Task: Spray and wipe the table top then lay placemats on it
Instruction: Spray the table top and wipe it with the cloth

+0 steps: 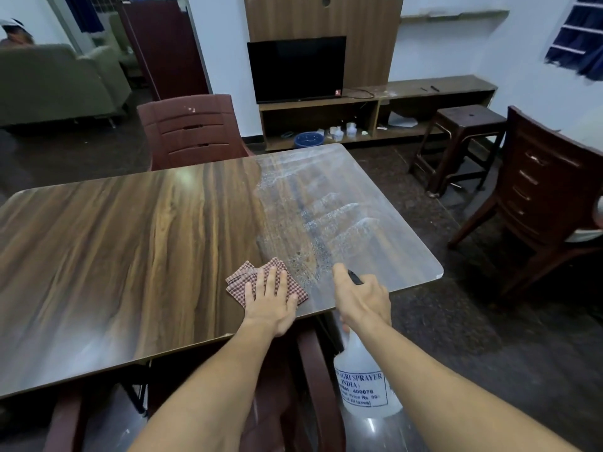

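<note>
Worktop (pixel 130 243), part sprayed, wiping pending.
Left hand (pixel 270 301) flat on checked cloth (pixel 239 282); wet film just beyond and rightward. Right hand (pixel 363 301) clenched round spray bottle (pixel 365 383), nozzle aimed ahead.

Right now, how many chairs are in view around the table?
3: a maroon plastic chair at the wooden table's far side, a dark wooden chair off to the right, another maroon chair below the near edge. Others may be hidden.

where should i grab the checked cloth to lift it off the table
Pinch the far corner of the checked cloth from above. It lies flat and folded on the table top, the left hand covers its near half, and the far corners stay free.
</note>
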